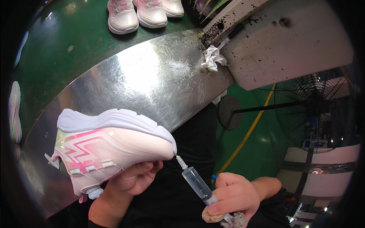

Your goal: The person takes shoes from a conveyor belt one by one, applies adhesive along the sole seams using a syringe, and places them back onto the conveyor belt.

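Observation:
A pale pink sneaker (114,146) with a white sole lies tilted on its side, sole up and toe to the right. My left hand (135,178) grips it from beneath, fingers curled by the toe and laces. In my right hand (234,192) is a clear syringe (197,186) with dark printing on its barrel. Its white nozzle meets the seam between sole and upper at the toe. A small blue tip (214,177) pokes out beside my right fingers. Below them sit a tan piece (212,216) and a grey crumpled wad (238,220), whose kinds I cannot make out.
A curved, scratched metal tabletop (102,91) lies under the sneaker. Beyond it, similar sneakers (123,19) stand on a green surface. Crumpled white tissue (213,59) rests by a stained white panel (289,41). A black stand fan (313,102) is at right.

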Tool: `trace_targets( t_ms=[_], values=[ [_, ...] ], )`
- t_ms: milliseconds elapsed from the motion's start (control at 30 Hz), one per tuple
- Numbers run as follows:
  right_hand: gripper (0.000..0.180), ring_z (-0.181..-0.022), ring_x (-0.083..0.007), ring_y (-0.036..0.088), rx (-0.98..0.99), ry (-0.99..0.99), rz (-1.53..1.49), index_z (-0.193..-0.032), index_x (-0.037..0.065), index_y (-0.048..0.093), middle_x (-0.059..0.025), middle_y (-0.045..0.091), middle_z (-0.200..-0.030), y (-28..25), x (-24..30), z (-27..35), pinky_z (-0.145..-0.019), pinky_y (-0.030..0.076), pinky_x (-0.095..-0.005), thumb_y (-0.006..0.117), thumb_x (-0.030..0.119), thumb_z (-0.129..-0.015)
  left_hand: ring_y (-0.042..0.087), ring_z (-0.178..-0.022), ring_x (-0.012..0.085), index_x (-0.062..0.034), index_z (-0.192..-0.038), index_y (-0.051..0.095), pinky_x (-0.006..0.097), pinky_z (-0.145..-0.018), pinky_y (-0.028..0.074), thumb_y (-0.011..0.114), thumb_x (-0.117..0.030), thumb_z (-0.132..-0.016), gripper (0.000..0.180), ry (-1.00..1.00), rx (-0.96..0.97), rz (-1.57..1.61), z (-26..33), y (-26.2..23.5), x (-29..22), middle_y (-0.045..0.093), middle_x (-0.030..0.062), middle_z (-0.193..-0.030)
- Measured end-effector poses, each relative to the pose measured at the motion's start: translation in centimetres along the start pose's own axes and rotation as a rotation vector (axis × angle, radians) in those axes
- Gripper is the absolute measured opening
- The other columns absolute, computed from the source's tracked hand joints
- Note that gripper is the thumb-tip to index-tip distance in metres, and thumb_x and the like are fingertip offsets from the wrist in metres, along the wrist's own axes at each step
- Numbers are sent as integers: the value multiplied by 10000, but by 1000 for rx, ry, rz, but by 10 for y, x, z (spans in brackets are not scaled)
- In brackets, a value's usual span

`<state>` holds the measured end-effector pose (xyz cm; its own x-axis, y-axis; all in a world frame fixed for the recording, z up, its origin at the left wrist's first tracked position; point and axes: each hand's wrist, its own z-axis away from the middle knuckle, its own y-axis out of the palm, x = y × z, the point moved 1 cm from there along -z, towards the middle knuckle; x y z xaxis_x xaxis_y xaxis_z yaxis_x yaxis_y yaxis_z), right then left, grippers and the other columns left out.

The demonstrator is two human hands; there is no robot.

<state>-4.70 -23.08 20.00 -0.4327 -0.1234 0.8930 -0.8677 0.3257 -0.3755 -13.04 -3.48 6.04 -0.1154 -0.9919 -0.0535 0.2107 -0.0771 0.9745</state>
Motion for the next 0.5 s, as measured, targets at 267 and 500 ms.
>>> trace_targets(
  t_ms=[267, 500],
  values=[
    [545, -589, -168, 490, 72, -64, 400, -1112, 15, 601, -57, 624, -900, 14, -9, -4, -524, 359, -279, 705, 432, -778, 547, -1171, 318, -93, -1378, 391, 291, -838, 586, 651, -30, -849, 593, 59, 65, 11, -6, 7, -1, 602, 152, -1165],
    [512, -534, -146, 417, -17, -153, 549, -1065, 45, 627, -54, 621, -848, 29, -23, -5, -471, 295, -269, 691, 467, -782, 569, -1152, 305, -30, -1270, 506, 301, -830, 581, 616, -54, -884, 402, 1, 81, 82, -4, 9, 0, 586, 167, -1205]
  ],
)
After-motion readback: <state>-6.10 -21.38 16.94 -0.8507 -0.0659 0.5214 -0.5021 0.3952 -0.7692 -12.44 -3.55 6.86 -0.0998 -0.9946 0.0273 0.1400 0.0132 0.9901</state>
